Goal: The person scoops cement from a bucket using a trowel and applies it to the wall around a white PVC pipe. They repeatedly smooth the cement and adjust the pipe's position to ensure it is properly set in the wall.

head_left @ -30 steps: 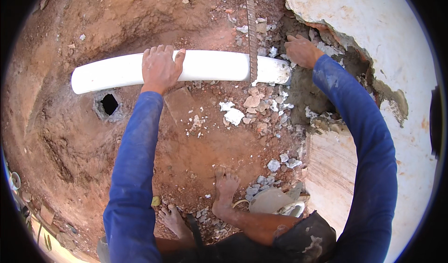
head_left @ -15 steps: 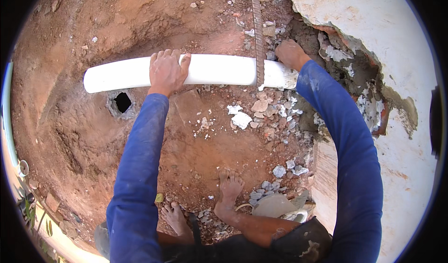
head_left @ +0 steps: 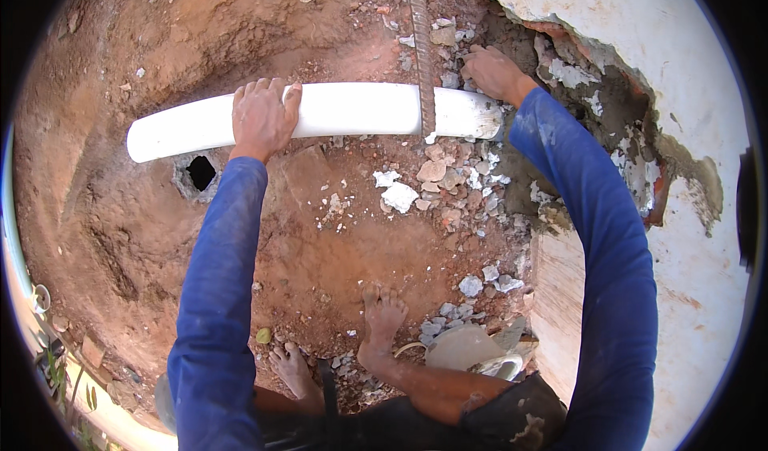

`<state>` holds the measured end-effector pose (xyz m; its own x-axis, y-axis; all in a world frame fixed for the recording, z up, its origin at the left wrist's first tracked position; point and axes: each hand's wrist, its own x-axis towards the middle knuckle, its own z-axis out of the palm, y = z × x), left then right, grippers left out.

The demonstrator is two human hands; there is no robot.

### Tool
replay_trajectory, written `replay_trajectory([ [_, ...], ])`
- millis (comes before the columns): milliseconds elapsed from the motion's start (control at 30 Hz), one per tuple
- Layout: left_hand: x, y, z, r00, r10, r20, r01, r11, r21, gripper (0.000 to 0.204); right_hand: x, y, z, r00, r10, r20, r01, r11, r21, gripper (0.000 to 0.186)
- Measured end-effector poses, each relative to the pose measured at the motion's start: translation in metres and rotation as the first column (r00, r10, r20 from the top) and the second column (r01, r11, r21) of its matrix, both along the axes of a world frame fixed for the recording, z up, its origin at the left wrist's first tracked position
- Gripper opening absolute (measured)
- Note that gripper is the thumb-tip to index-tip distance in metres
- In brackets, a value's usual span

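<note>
A white plastic pipe point(head_left: 360, 109) lies across the reddish soil in front of me. My left hand point(head_left: 264, 117) grips it from above toward its left end, with the fingers hooked over the far side. Past the pipe's right end, my right hand point(head_left: 494, 73) is low over the rubble, palm down, its fingers loosely bent and partly apart. Nothing shows in that hand, though its underside is hidden. A ribbed steel bar point(head_left: 421, 43) crosses over the pipe left of my right hand.
A square-edged dark hole point(head_left: 201, 173) opens just below the pipe's left part. Broken rubble point(head_left: 440, 181) lies near its right end. The white wall point(head_left: 688, 75) on the right has a ragged broken opening point(head_left: 596, 103). Beside my bare feet is a greyish broken piece point(head_left: 462, 349).
My view has shifted, so the scene sits farther left and higher. My right hand has moved slightly away from me, and its fingers have loosened. My left hand keeps its hold on the pipe.
</note>
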<state>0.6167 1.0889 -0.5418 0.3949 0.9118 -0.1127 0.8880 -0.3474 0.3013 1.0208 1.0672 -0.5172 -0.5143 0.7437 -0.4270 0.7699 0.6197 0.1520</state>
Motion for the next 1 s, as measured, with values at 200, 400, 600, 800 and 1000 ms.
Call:
replay_trajectory([
  [200,-0.031,-0.009,-0.012,0.999,0.04,0.013,-0.04,0.999,0.016,0.044,-0.047,0.008,-0.014,0.978,-0.164,0.125,0.173,0.983,-0.063,0.01],
  [400,-0.005,-0.004,-0.007,0.996,0.023,0.089,-0.023,1.0,0.004,0.047,-0.024,-0.028,-0.006,0.906,-0.415,0.083,0.414,0.91,0.022,0.019],
  [600,-0.016,-0.004,-0.018,0.992,0.033,0.124,-0.044,0.995,0.086,0.044,-0.124,-0.098,0.089,0.82,-0.449,-0.355,0.508,0.857,0.091,0.024],
  [800,-0.011,0.002,-0.009,1.0,-0.003,0.008,0.003,1.0,0.028,0.046,-0.167,-0.294,0.163,0.601,-0.777,-0.188,0.637,0.608,-0.474,0.016],
  [1000,-0.009,0.006,-0.017,0.998,-0.068,-0.016,0.068,0.997,0.041,0.049,-0.134,-0.38,0.18,0.202,-0.973,-0.112,0.971,0.214,-0.11,0.015],
])
